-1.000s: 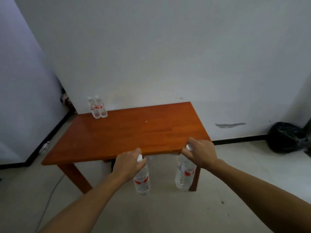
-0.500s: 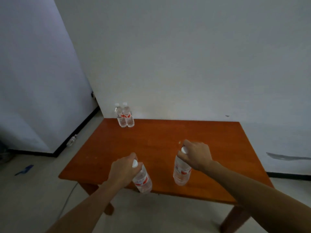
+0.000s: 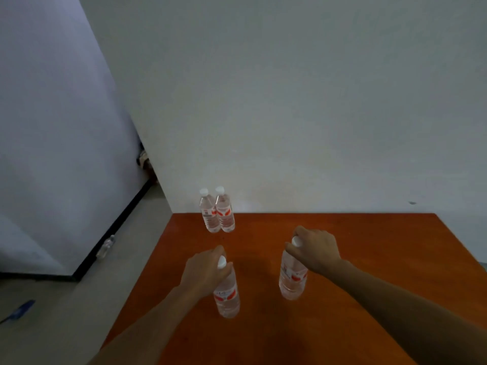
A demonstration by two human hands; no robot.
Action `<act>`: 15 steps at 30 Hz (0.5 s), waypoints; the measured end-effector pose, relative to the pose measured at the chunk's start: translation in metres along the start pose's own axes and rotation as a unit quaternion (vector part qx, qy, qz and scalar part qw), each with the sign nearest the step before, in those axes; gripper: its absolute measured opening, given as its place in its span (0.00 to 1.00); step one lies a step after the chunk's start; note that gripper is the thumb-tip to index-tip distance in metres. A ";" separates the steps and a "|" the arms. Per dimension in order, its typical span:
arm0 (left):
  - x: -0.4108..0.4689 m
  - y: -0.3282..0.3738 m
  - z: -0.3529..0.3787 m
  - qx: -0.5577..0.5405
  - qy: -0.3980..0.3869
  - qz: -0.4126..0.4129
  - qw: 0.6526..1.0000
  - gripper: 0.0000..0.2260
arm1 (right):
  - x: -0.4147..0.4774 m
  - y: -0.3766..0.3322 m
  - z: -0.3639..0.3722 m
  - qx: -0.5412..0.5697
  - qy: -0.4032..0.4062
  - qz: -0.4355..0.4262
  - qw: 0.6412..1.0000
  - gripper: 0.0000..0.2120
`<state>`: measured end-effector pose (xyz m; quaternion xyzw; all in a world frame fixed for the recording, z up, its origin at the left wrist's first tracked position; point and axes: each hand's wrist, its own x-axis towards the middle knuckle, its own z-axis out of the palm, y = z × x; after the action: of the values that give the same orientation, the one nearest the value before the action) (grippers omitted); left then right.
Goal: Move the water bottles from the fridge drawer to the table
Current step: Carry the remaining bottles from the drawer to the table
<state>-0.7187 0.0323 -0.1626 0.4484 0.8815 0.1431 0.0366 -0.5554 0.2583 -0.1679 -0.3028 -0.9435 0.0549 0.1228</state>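
A: Now, starting at the left hand (image 3: pixel 203 272): clamped round the neck of the left bottle (image 3: pixel 228 296), just under the white cap, bottle body hanging below the fingers.

B: Much the same at the right hand (image 3: pixel 313 251): curled over the cap of the right bottle (image 3: pixel 291 280), gripping from above, bottle upright beneath the palm.

A: Resting on the table (image 3: pixel 382 259), or hanging just above it?

B: Cannot tell for sure. Looks very close to the wood under both hands, perhaps touching.

A: And beyond the left hand?

B: Well ahead of it, near the far edge: a pair of bottles (image 3: pixel 225 217), upright, touching side by side. Far off to that hand's left, down on the floor by the wall: what looks like a bottle on the floor (image 3: pixel 105 247), and nearer, a blue object (image 3: pixel 18 310), too blurred to name.

A: So, judging the step: setting down, the delivery end of a trip. No fridge drawer in view.

B: Seems so. Calls next for lowering both bottles straight down till flat on the wood, then loosening the fingers without tipping either by the cap.

A: Worth minding the pair ahead?

B: Hardly; plenty of bare wood between. Then, presumably, back to the drawer for more.
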 end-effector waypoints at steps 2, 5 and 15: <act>0.028 -0.023 -0.007 -0.017 -0.013 0.012 1.000 0.09 | 0.025 -0.015 0.010 0.007 -0.005 0.029 1.000 0.21; 0.065 -0.053 -0.012 -0.033 -0.023 0.030 0.999 0.08 | 0.059 -0.032 0.021 0.014 -0.010 0.050 0.999 0.22; 0.176 -0.111 0.007 -0.066 -0.038 0.020 0.997 0.11 | 0.196 -0.070 0.076 0.039 -0.029 0.073 0.996 0.23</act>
<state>-0.9089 0.1130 -0.1894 0.4678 0.8588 0.1848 0.0973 -0.7690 0.3143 -0.1896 -0.3638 -0.9194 0.1091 0.1023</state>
